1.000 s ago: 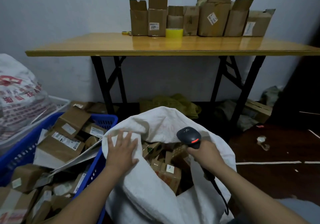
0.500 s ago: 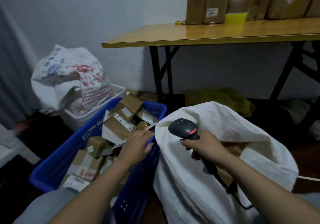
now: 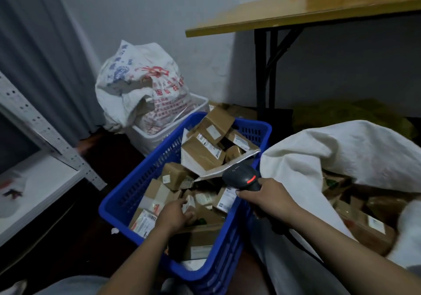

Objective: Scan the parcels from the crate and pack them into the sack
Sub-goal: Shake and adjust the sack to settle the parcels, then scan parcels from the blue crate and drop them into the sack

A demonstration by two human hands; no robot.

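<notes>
The parcels (image 3: pixel 202 155) lie jumbled in the blue crate (image 3: pixel 118 206), cardboard boxes with white labels facing every way, plus a flat grey mailer slanting across the pile toward the crate's right rim. The loose heap suits picking one piece at a time.

The left hand (image 3: pixel 174 215) reaches down into the near end of the crate, forearm angled in from below and fingers curled against a small labelled parcel (image 3: pixel 190 203). I cannot tell whether the grip has closed on it.

The right hand (image 3: pixel 267 198) is wrapped round the handle of the barcode scanner (image 3: pixel 241 176), wrist over the crate's right rim. The scanner's head, with its red mark lit, is tipped toward the pile, probably so a label can be read as soon as a parcel is lifted. The two hands are apart, near each other above the crate.

Just right of the crate, the white sack (image 3: pixel 330 153) slumps open with its mouth turned toward the person, so the transfer is short. The packed boxes (image 3: pixel 364 226) inside suggest the work is well under way.

Behind the crate a printed sack (image 3: pixel 145 85) sits in a white basket (image 3: pixel 159 137). Beyond to the right stands the desk (image 3: pixel 296 14).
</notes>
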